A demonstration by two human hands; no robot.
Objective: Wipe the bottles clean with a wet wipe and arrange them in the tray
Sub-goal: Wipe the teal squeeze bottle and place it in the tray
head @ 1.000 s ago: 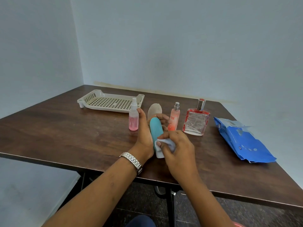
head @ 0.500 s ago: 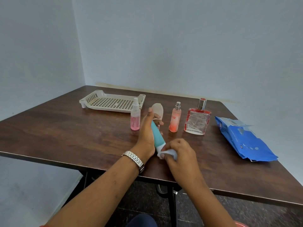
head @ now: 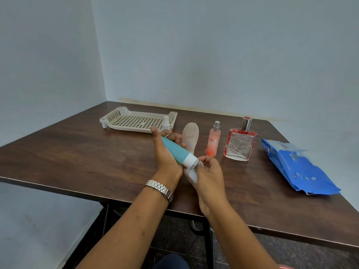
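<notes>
**Two hands on one bottle, tray not yet filled**

Head view: the left hand (head: 167, 158) curls its fingers and thumb round the teal bottle (head: 174, 150) and holds it above the desk (head: 77, 156), tilted with its white cap (head: 191, 159) pointing toward the person; that slant seems chosen to offer the cap end to the other hand. The right hand (head: 208, 177) pinches a bunched wet wipe (head: 191, 174) against the cap, with a finger or two lifted free; the step in hand looks like cleaning the cap.

The tray (head: 114, 125) sits at the far left of the desk with nothing visibly in it, so the arranging is judged not begun. A white spray top (head: 166, 121) shows just behind the left hand; whether it stands inside the tray or in front of it cannot be told. A beige oval bottle (head: 190, 137), a pink spray bottle (head: 213, 140) and a square glass perfume bottle (head: 240, 144) stand upright in a row beyond the hands, probably lined up for their turn; the blue wipe pack (head: 299, 169) lies at the right.
</notes>
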